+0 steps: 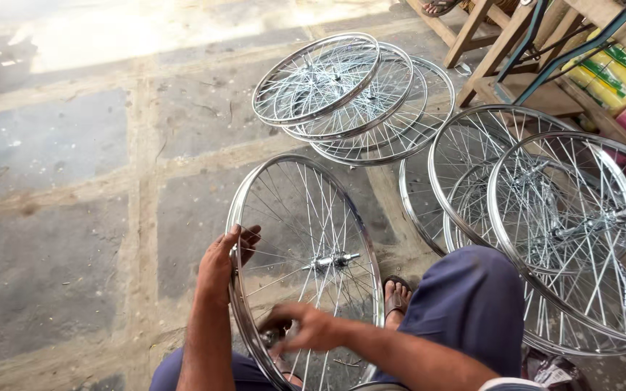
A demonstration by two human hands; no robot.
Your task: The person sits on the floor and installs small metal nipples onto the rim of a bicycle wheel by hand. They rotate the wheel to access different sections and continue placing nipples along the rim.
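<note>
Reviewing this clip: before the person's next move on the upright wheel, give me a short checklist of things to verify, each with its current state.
1. Left hand grips the rim of the upright wheel: ok.
2. Right hand is at the spokes near the lower rim: ok; any tool it holds: cannot tell.
3. Wheel stands upright on the concrete floor, braced between the knees: ok.
4. Hub axle seated in the wheel's centre: ok.
5. Sandalled foot apart from the rim: ok.
6. Stacked wheels lie flat, apart from the held wheel: ok.
</note>
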